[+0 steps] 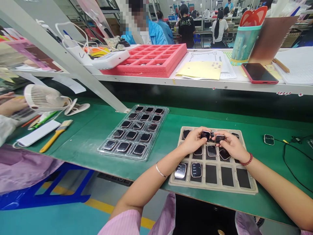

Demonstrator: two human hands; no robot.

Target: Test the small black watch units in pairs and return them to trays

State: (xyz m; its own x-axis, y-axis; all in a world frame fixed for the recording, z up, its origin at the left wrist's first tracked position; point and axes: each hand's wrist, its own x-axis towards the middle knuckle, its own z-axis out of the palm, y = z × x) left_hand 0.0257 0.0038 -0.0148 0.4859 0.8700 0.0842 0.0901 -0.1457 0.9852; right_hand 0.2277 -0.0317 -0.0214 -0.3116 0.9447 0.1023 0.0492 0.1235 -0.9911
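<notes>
Above the beige tray [212,188] on the green bench, my left hand [194,141] holds a dark square watch face [204,134] between thumb and fingers. Close beside it, my right hand [231,143] grips another dark watch face [219,139]. The tray's upper rows hold several dark watch faces, partly hidden by my hands. In its front row, two lit watch faces [196,170] lie at the left, and the three pockets to the right hold no watch face. A clear plastic tray [122,155] with several dark watch faces lies to the left.
A lit watch [269,139] and black cables lie at the right. Left are a yellow-handled brush [56,135], a white fan [44,98] and another person's hand [13,105]. A shelf edge [200,83] crosses behind, bearing a red foam tray [168,67] and a phone [259,73].
</notes>
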